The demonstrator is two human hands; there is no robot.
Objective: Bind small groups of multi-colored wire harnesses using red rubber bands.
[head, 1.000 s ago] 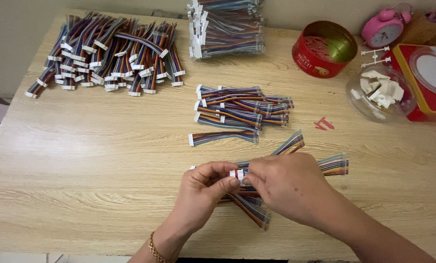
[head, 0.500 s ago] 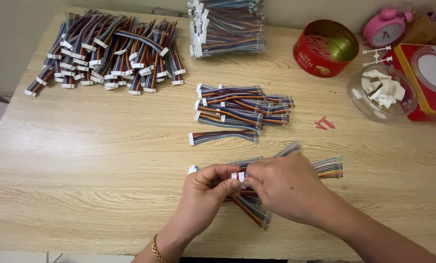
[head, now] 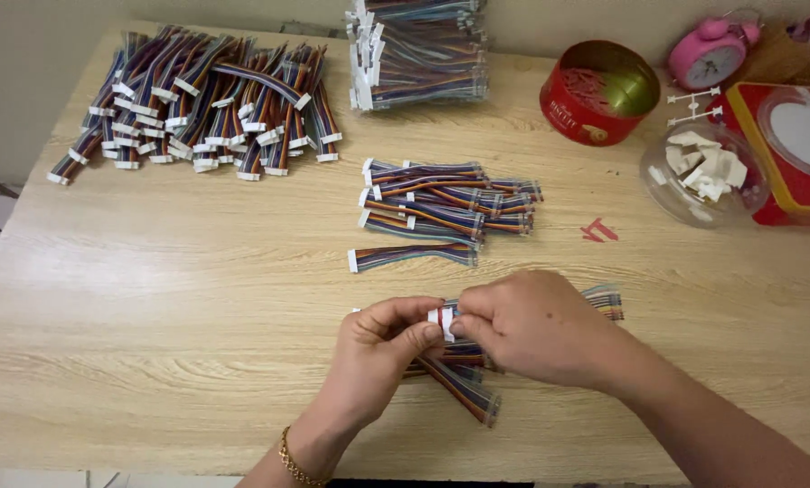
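We found the left hand [head: 382,348] and right hand [head: 532,327] both pinching one white plastic connector [head: 442,318] on a multicoloured ribbon cable bundle [head: 464,389]. Beyond that connector lay a small finished stack [head: 446,206]; far beyond-left, the large unsorted heap [head: 197,104] remained, so most work seemed outstanding.

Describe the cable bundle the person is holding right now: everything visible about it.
The cable bundle is a short bunch of flat, multicoloured ribbon wires with small white plastic connectors. It lies low over the wooden table, fanning out: some ends run lower right below the hands, others show right of the right hand. The left hand and right hand meet in a pinching grip on a white connector at its upper end. The hands hide its middle.
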